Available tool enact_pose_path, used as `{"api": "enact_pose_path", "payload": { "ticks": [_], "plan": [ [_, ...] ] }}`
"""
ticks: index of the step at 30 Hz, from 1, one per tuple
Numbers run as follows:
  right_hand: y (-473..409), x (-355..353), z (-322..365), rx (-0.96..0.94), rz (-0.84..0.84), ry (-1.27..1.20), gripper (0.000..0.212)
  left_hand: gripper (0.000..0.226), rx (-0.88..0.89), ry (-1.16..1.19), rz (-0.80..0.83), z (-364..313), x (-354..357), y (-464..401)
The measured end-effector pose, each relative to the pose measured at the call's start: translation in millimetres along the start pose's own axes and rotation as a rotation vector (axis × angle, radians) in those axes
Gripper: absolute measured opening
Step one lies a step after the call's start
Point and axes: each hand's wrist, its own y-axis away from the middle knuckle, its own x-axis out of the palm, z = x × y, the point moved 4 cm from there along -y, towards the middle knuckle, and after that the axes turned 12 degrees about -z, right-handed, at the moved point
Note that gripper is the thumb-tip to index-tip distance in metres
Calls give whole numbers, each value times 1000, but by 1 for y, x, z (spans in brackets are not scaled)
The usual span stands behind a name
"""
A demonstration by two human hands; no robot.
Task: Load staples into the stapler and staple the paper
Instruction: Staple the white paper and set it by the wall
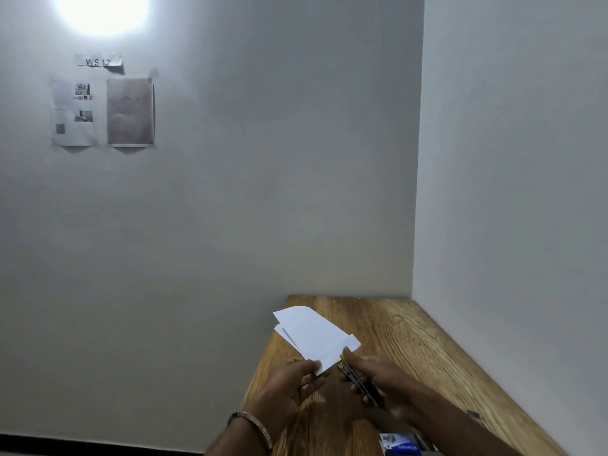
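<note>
A few white paper sheets (312,334) are held above the wooden table (411,340), fanned slightly. My left hand (289,383) pinches their near corner between thumb and fingers. My right hand (378,376) grips a small stapler (357,378) with a metal body and a yellow tip. The stapler's mouth sits on the near right edge of the paper. A metal bangle is on my left wrist.
A blue staple box (399,444) lies on the table at the bottom edge, under my right forearm. White walls close the table at the back and right. Printed sheets (103,111) are taped to the wall at upper left.
</note>
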Motion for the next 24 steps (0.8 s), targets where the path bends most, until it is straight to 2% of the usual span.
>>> {"api": "enact_pose_path", "payload": {
  "ticks": [7, 24],
  "plan": [
    [-4, 4, 0, 48, -44, -78, 71, 18, -11, -24, 7, 2, 3, 5],
    [-11, 11, -1, 4, -135, -111, 50, 4, -21, 2, 16, 2, 6, 11]
  ]
}}
